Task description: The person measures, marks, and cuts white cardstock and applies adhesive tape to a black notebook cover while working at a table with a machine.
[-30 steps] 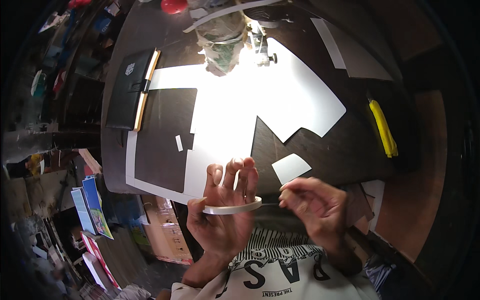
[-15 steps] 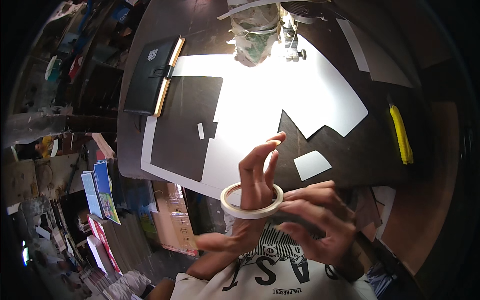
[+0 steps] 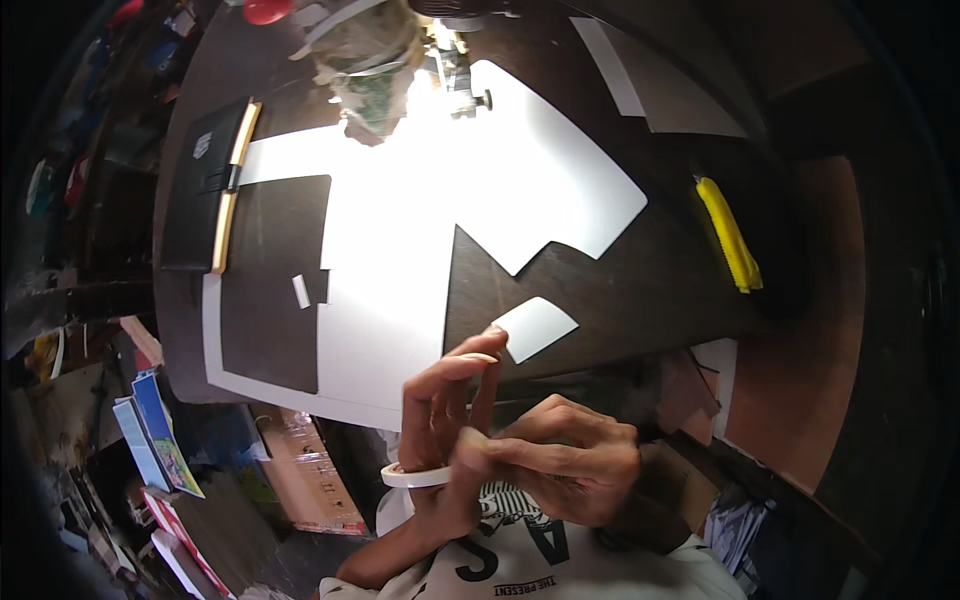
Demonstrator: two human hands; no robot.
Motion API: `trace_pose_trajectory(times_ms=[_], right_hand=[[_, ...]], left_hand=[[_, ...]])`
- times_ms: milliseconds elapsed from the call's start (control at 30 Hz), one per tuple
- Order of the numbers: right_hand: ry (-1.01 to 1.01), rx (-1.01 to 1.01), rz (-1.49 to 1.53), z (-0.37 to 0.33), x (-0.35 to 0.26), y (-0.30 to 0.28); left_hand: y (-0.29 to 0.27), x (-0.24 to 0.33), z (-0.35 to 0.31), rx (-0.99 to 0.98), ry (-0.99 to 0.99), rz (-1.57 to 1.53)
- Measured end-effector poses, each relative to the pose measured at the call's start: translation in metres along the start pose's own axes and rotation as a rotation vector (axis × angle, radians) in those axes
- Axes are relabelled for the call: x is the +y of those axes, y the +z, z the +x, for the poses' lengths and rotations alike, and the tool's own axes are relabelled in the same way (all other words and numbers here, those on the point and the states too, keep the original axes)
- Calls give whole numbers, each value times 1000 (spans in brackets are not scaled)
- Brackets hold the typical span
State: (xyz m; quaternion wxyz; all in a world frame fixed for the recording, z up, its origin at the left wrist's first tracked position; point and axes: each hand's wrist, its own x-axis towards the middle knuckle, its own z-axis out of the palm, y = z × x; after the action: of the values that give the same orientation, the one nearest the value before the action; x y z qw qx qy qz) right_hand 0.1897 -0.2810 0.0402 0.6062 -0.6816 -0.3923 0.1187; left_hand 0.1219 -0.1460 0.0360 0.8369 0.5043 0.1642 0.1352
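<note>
A narrow roll of white tape [image 3: 402, 479] hangs round the fingers of my left hand [image 3: 438, 415], which points upward with the fingers slightly bent. Its thumb touches the fingertips of my right hand [image 3: 585, 465]. Those right fingers are pinched together; whatever is between them is too small or hidden to make out. Just beyond the hands, a loose white card piece [image 3: 538, 330] lies on the dark table [image 3: 400, 585]. Left of it spreads a large white card sheet [image 3: 385, 340] with cut-outs, brightly lit.
A lamp with a ragged shade [image 3: 370, 70] glares over the sheet. A black notebook [image 3: 195, 210] stands at the left, near a small white strip [image 3: 301, 291]. Toward the right lies a yellow cutter knife [image 3: 728, 235]. Below the table edge is a cardboard box [image 3: 310, 470].
My right hand has moved in from the tape roll's side to meet the left thumb, and its fingers have closed. The left thumb has swung inward. The whole view has shifted.
</note>
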Motion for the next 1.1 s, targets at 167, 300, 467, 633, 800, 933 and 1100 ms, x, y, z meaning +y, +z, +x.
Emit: trace_pose_trajectory(times_ms=[167,300,467,633,800,933,1100], right_hand=[[124,184,131,-20,0,-14],[151,245,-53,-21,-5,-19],[423,709,466,-23,-7,-38],[884,-20,733,-3,-5,-26],[879,-36,866,-14,-1,-12],[775,26,657,-25,8,-12],[492,179,204,-8,16,-16]], left_hand=[[-3,-11,-2,-310,135,289],[3,21,-3,-404,90,705],[-32,38,-40,-183,568,929],[-66,-26,-34,-535,1183,1170],[-29,-11,-15,-547,995,1047],[-29,-11,-12,-449,686,768],[-22,-6,12,-151,289,506]])
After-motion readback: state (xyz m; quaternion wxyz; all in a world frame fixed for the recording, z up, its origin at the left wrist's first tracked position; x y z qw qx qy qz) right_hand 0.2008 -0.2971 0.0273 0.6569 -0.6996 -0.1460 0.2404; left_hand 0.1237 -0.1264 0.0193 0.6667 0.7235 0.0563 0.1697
